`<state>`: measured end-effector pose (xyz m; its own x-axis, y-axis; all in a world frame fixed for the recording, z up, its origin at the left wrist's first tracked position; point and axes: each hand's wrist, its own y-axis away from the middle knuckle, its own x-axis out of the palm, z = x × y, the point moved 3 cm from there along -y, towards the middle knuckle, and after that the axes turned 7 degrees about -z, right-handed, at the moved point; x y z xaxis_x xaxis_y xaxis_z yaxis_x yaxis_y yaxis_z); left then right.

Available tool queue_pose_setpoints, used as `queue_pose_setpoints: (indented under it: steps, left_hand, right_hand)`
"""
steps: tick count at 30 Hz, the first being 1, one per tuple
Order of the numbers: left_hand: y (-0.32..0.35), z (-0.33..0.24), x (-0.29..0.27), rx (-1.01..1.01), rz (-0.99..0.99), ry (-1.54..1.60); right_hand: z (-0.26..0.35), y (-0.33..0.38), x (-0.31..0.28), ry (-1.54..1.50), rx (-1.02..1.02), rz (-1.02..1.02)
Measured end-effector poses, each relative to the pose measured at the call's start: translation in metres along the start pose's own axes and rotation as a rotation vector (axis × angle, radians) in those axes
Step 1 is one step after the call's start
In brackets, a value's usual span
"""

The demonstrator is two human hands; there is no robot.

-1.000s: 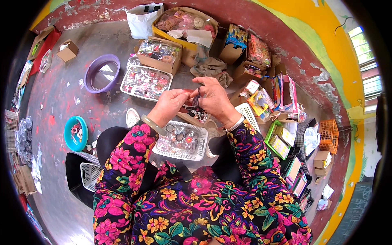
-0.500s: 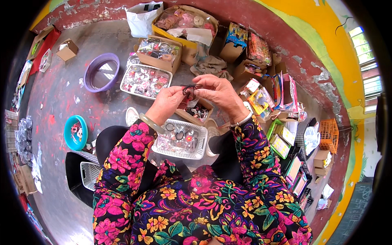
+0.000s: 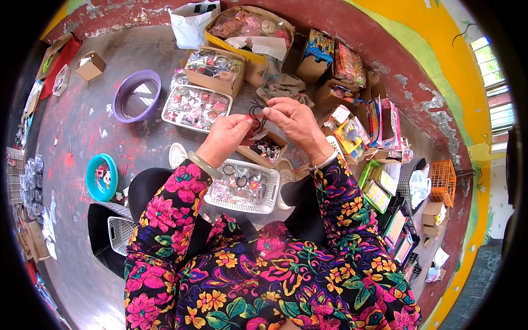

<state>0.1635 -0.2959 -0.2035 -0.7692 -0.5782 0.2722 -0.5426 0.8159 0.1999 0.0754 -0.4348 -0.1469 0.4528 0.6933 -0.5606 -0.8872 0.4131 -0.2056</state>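
From the head view I see my left hand [image 3: 228, 137] and right hand [image 3: 294, 122] pinching a thin black elastic loop [image 3: 256, 113] between their fingertips; just below the fingers sits a small brown cardboard box [image 3: 264, 149]; nearer me, a white plastic basket [image 3: 242, 187].

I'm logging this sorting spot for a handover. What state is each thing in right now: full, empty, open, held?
Left hand: raised, pinching a small packet.
Right hand: raised, fingers on dark hair ties.
White basket: on the lap, holding small packets.
Purple basin: on the floor, looks empty.
Teal bowl: on the floor, a few small items inside.
Clear tray: open, full of packets.
White bag: upright, open.
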Motion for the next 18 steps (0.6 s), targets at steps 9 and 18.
queue_pose_setpoints:
  steps: [9, 18]
  left_hand:
    - [-0.001, 0.002, -0.002, -0.076, -0.023, 0.095]
    - [0.0, -0.002, -0.002, -0.083, -0.005, 0.138]
  right_hand:
    - [-0.017, 0.001, -0.002, -0.056, -0.084, -0.01]
    - [-0.013, -0.001, 0.001, 0.082, -0.162, 0.035]
